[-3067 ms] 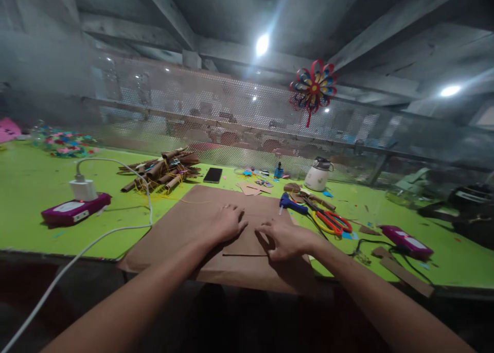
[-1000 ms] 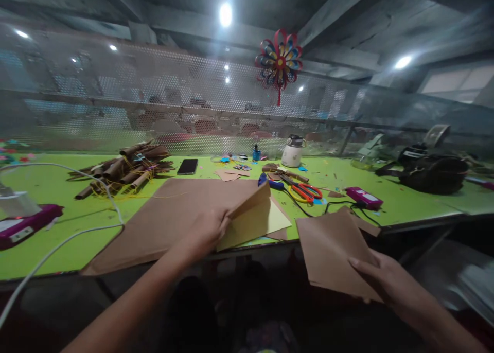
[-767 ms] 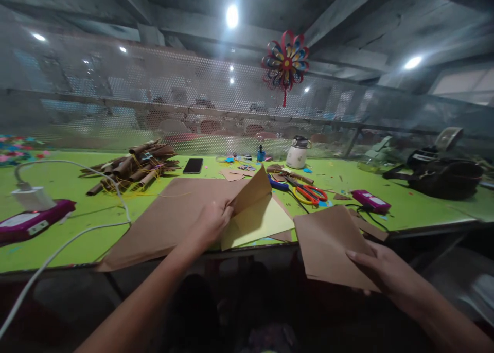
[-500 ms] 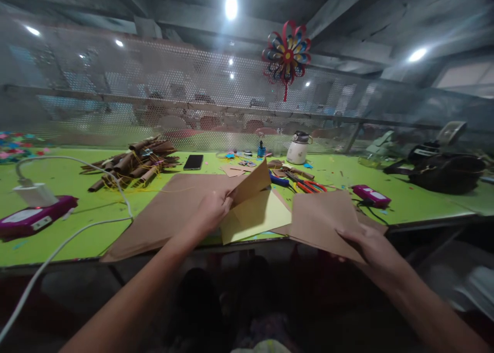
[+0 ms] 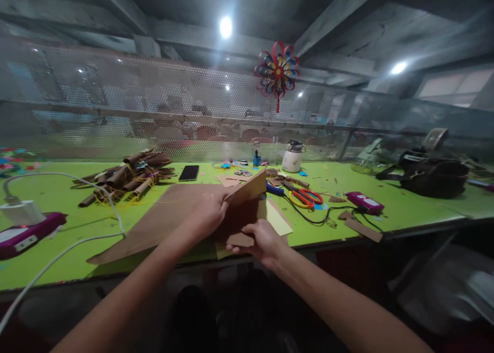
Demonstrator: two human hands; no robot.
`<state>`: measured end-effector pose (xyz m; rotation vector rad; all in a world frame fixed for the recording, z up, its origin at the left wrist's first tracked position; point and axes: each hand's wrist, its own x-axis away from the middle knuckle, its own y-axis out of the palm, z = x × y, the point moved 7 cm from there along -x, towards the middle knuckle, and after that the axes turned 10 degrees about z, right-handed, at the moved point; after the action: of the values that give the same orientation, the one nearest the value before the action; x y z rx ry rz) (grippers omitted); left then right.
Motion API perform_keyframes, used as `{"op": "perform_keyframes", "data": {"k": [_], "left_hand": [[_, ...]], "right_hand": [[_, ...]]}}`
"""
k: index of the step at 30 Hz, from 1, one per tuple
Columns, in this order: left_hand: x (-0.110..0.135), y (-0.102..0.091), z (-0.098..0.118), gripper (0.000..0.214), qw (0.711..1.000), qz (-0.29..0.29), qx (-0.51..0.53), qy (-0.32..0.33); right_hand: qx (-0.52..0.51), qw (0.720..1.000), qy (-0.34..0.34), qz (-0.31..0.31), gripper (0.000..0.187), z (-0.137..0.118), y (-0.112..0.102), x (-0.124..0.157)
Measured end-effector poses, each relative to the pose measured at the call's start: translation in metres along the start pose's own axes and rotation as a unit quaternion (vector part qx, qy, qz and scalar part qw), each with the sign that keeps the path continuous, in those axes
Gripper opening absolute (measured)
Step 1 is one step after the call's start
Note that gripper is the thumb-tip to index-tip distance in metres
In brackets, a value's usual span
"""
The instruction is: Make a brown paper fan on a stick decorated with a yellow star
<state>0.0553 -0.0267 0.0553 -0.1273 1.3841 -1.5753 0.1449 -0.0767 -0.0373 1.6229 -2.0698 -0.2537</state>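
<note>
My left hand (image 5: 210, 211) pinches the raised edge of brown paper (image 5: 250, 184), which stands tilted above the table. Under that forearm a large brown paper sheet (image 5: 162, 219) lies flat, its near corner at the table edge. My right hand (image 5: 267, 243) grips a brown paper piece (image 5: 241, 239) between thumb and fingers, just below and right of the left hand. Most of this piece is in shadow beneath the raised paper, so its far end is hard to make out. Yellow paper (image 5: 277, 221) lies beneath, partly covered.
Orange-handled scissors (image 5: 309, 197), a blue-handled tool (image 5: 275, 189) and a black cable lie right of the papers. Behind stand a white bottle (image 5: 292, 160) and a phone (image 5: 189, 173). Rolled brown tubes (image 5: 127, 175) are heaped left, near a white charging cable (image 5: 116, 209). A dark bag (image 5: 434, 175) sits right.
My right hand has moved left with its brown paper piece, from the right side of the table to under the raised paper. My left hand keeps its hold. The camera view has tilted slightly.
</note>
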Motion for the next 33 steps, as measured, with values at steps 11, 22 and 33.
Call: {"op": "perform_keyframes", "data": {"k": [11,22,33], "left_hand": [[0.040,0.013,0.003,0.056,0.995,-0.072,-0.005,0.066],[-0.007,-0.027,0.010,0.022,0.994,-0.011,-0.108,0.026],[-0.002,-0.025,0.007,0.023,0.994,-0.002,-0.104,0.036]], "right_hand": [[0.025,0.996,0.008,-0.080,0.022,-0.020,-0.006,-0.017],[0.643,0.685,-0.328,-0.100,0.041,-0.079,-0.063,0.009],[0.811,0.415,-0.395,-0.118,0.027,-0.053,-0.060,0.014]]}}
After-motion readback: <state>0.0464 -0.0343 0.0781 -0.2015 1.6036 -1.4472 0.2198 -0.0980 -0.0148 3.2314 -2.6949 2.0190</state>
